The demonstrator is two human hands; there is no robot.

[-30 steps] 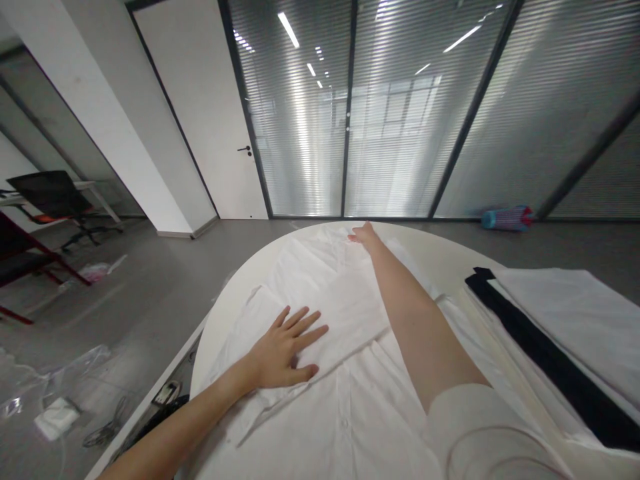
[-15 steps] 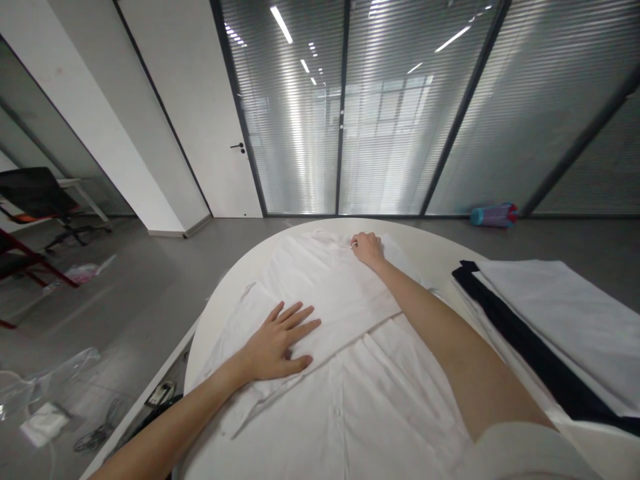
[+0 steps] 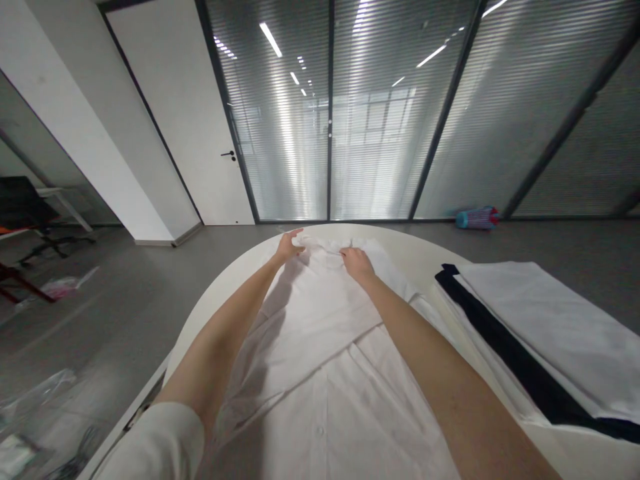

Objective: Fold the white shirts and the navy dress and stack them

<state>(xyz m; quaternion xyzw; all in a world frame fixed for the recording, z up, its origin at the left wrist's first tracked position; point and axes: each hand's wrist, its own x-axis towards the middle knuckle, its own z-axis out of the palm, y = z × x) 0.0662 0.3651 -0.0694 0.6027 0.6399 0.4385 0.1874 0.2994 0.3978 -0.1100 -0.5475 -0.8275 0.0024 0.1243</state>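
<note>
A white button shirt (image 3: 325,373) lies spread along a white round-ended table (image 3: 430,263), its collar end at the far side and one sleeve folded across the body. Both my arms reach to the far end. My left hand (image 3: 287,245) pinches the shirt's far left edge near the collar. My right hand (image 3: 356,260) is closed on the cloth at the collar, just right of the middle. The two hands are about a hand's width apart.
A stack of folded white and black cloth (image 3: 540,333) lies on the table's right side. Beyond the table stand a glass wall with blinds, a white door (image 3: 190,133) and a striped roll (image 3: 475,218) on the floor. Plastic bags (image 3: 35,400) lie on the grey floor at left.
My left hand has lifted off the folded sleeve and reached to the shirt's far edge. My right hand stayed at the collar and closed on the cloth.
</note>
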